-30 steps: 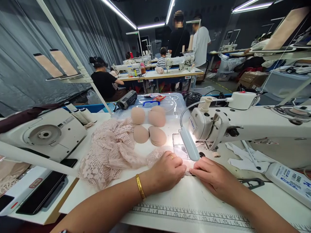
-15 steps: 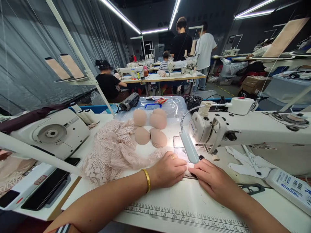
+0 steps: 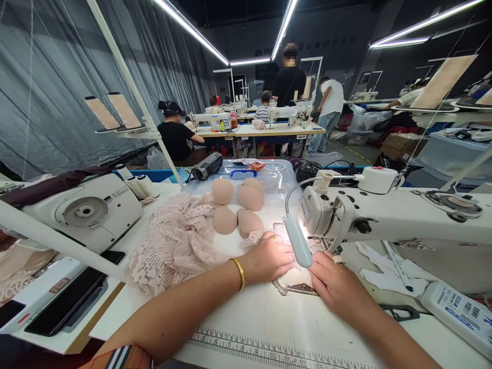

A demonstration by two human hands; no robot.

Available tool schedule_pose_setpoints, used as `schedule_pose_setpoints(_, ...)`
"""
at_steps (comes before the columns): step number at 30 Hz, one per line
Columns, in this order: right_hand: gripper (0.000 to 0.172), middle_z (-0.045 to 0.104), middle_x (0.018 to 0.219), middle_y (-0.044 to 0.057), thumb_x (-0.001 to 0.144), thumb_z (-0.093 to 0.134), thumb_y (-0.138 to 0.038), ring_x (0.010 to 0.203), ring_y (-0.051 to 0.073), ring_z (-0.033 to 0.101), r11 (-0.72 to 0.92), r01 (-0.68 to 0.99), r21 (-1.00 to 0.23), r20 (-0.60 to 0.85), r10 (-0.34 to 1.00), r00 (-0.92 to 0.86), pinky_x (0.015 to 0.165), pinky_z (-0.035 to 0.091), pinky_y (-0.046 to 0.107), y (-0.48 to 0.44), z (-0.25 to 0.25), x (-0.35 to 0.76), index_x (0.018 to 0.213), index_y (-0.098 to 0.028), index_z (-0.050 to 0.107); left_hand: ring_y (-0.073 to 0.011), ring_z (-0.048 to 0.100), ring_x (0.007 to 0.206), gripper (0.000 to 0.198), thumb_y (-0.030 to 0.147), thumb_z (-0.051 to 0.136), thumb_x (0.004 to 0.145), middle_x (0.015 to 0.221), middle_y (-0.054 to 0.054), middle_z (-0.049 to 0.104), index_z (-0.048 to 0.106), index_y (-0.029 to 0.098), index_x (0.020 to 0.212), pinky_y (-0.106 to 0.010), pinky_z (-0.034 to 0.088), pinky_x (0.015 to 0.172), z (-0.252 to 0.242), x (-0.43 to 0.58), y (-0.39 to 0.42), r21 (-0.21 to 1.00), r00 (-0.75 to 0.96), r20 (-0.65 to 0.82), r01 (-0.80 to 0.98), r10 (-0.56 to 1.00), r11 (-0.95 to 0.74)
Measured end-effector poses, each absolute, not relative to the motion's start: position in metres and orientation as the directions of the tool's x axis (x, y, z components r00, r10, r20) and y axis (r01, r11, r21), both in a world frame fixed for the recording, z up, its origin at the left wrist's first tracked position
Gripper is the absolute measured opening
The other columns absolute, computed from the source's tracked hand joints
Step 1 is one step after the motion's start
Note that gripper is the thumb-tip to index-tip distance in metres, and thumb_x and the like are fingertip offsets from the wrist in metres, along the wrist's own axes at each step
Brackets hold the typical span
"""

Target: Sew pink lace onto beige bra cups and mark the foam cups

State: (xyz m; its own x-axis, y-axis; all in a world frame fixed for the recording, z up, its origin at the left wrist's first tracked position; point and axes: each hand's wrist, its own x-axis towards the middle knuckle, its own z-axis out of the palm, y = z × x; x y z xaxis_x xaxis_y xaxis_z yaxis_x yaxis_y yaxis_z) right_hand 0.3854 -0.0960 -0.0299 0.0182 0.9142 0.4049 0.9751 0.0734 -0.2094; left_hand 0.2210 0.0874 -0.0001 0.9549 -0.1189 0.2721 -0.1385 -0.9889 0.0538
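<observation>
A pale pink lace fabric (image 3: 172, 251) lies bunched on the sewing table, and one end runs toward my left hand (image 3: 269, 259). That hand is closed, with its fingers together on the thin fabric beside the needle area. Opposite it, my right hand (image 3: 336, 279) is closed at the edge of the same cloth; the lamp partly hides its fingertips. A grey gooseneck lamp (image 3: 298, 241) lights the work between both hands. Behind them stands the white sewing machine (image 3: 384, 210), its needle hidden. Beige moulded bra cups (image 3: 225, 220) lie in several stacks beyond the lace.
A clear plastic box lid (image 3: 277, 174) with a blue handle sits behind the cups. White scraps (image 3: 384, 266) and a control box (image 3: 461, 307) are at right. A printed ruler (image 3: 246, 346) runs along the front edge. Several people are at other machines or standing farther back.
Both hands have shifted slightly up the table, and my right hand has moved a little right. The machine plate below them shows more. A person in white at the back now bends forward.
</observation>
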Motion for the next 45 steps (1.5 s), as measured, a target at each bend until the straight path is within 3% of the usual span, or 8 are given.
schedule_pose_setpoints(10, 0.025, 0.05, 0.077, 0.002, 0.098, 0.039, -0.008, 0.067, 0.02, 0.058, 0.085, 0.985, -0.148, 0.421, 0.907, -0.015, 0.049, 0.035, 0.031, -0.098, -0.028, 0.383, 0.086, -0.025, 0.052, -0.0208, 0.055, 0.089, 0.027, 0.027, 0.052, 0.104, 0.087, -0.001, 0.073, 0.068, 0.021, 0.084, -0.041, 0.028, 0.096, -0.003, 0.219, 0.089, 0.05, 0.947, 0.302, -0.132, -0.111, -0.99)
schedule_pose_setpoints(25, 0.028, 0.059, 0.078, 0.003, 0.105, 0.039, -0.022, 0.068, 0.021, 0.062, 0.107, 0.931, -0.35, 0.453, 0.889, 0.069, 0.057, 0.046, 0.033, -0.102, -0.02, 0.38, 0.09, -0.026, 0.063, -0.027, 0.06, 0.093, 0.016, 0.011, 0.053, 0.092, 0.097, -0.009, 0.069, 0.066, 0.017, 0.1, -0.04, 0.04, 0.082, -0.006, 0.227, 0.091, 0.102, 0.963, 0.255, 0.065, 0.089, -0.993)
schedule_pose_setpoints(30, 0.036, 0.074, 0.098, 0.006, 0.104, 0.049, -0.054, 0.089, 0.027, 0.071, -0.114, 0.508, -0.854, 0.075, 0.939, 0.337, 0.078, 0.057, 0.04, -0.106, -0.01, 0.357, 0.12, -0.028, 0.068, -0.0213, 0.062, 0.083, 0.031, 0.008, 0.053, 0.091, 0.097, -0.007, 0.069, 0.049, 0.015, 0.121, -0.034, 0.048, 0.076, 0.001, 0.195, 0.079, 0.206, 0.951, 0.281, 0.074, 0.131, -0.976)
schedule_pose_setpoints(34, 0.058, 0.06, 0.071, -0.005, 0.093, 0.065, -0.059, 0.069, 0.022, 0.062, -0.17, 0.02, -0.985, -0.146, 0.896, 0.419, 0.069, 0.051, 0.035, -0.097, 0.001, 0.317, 0.139, -0.027, 0.054, -0.033, 0.054, 0.126, 0.054, 0.048, 0.072, 0.09, 0.139, -0.021, 0.054, 0.041, 0.02, 0.125, -0.053, 0.045, 0.107, 0.022, 0.131, 0.035, 0.407, 0.903, 0.405, -0.038, 0.143, -0.913)
schedule_pose_setpoints(37, 0.065, 0.056, 0.068, -0.007, 0.088, 0.074, -0.058, 0.066, 0.019, 0.055, -0.084, -0.173, -0.981, -0.159, 0.861, 0.483, 0.067, 0.047, 0.032, -0.093, 0.005, 0.288, 0.141, -0.028, 0.052, -0.0278, 0.057, 0.112, 0.041, 0.056, 0.064, 0.095, 0.123, -0.016, 0.059, 0.049, 0.022, 0.111, -0.049, 0.048, 0.101, 0.032, 0.088, -0.008, 0.799, 0.968, 0.158, -0.008, 0.197, -0.602)
schedule_pose_setpoints(39, 0.063, 0.058, 0.07, -0.007, 0.085, 0.078, -0.057, 0.067, 0.018, 0.054, -0.005, -0.214, -0.977, -0.123, 0.833, 0.539, 0.072, 0.05, 0.032, -0.097, 0.004, 0.273, 0.138, -0.03, 0.056, -0.0208, 0.063, 0.093, 0.048, 0.065, 0.067, 0.092, 0.108, -0.011, 0.066, 0.055, 0.022, 0.11, -0.039, 0.052, 0.089, 0.03, 0.075, -0.031, 0.988, 0.981, -0.147, 0.153, 0.131, -0.036)
schedule_pose_setpoints(42, 0.054, 0.061, 0.074, -0.004, 0.081, 0.081, -0.059, 0.071, 0.019, 0.059, 0.063, -0.255, -0.965, -0.104, 0.799, 0.592, 0.073, 0.055, 0.035, -0.114, -0.008, 0.254, 0.125, -0.032, 0.066, -0.019, 0.069, 0.092, 0.06, 0.067, 0.081, 0.081, 0.108, -0.011, 0.071, 0.064, 0.018, 0.112, -0.035, 0.053, 0.091, 0.019, 0.079, -0.047, 0.741, 0.898, -0.342, 0.077, 0.276, 0.668)
schedule_pose_setpoints(45, 0.049, 0.067, 0.082, 0.0, 0.08, 0.084, -0.058, 0.079, 0.022, 0.066, 0.084, -0.267, -0.96, -0.109, 0.766, 0.633, 0.073, 0.06, 0.036, -0.137, -0.024, 0.24, 0.12, -0.033, 0.072, -0.0211, 0.071, 0.102, 0.047, 0.046, 0.091, 0.076, 0.116, -0.014, 0.074, 0.072, 0.015, 0.105, -0.032, 0.053, 0.096, 0.013, 0.097, -0.042, 0.605, 0.701, -0.361, -0.326, 0.615, 0.726)
